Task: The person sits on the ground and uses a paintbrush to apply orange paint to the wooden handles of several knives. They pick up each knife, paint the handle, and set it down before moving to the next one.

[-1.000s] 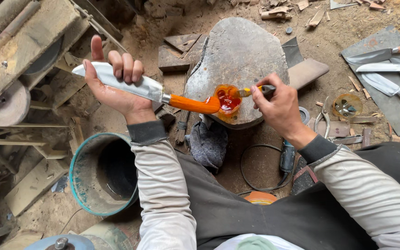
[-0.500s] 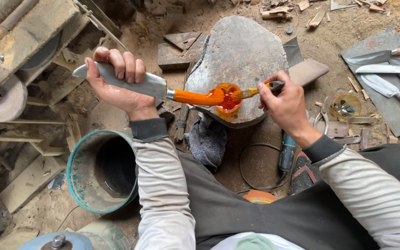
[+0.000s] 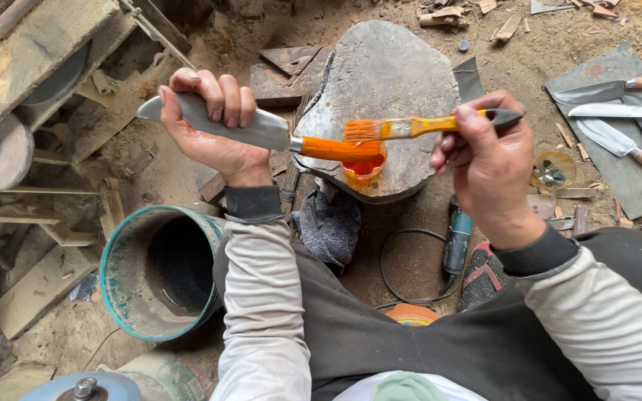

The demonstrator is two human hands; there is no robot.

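Dirt-floored workshop (image 3: pixel 187 178), littered with wood scraps. Gripping a knife (image 3: pixel 217 122) by its blade in the clenched left hand (image 3: pixel 213 126), holding its wet orange handle (image 3: pixel 336 148) over a small paint cup (image 3: pixel 363 169) on a flat stone slab (image 3: pixel 388 89). Pinching a brush (image 3: pixel 417 126) in the right hand (image 3: pixel 488 163), bristles touching the handle. Likely calling for thin, even strokes, keeping drips over the cup. Finished knives (image 3: pixel 611 111) lying well apart at right, teal bucket (image 3: pixel 161 271) at left.

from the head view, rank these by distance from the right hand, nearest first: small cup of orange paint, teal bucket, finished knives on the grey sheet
From the right hand, which holds the paintbrush:
1. Small cup of orange paint, just left of the hand on the stone block.
2. Finished knives, off to the right on the grey sheet.
3. Teal bucket, far left, below the left hand.
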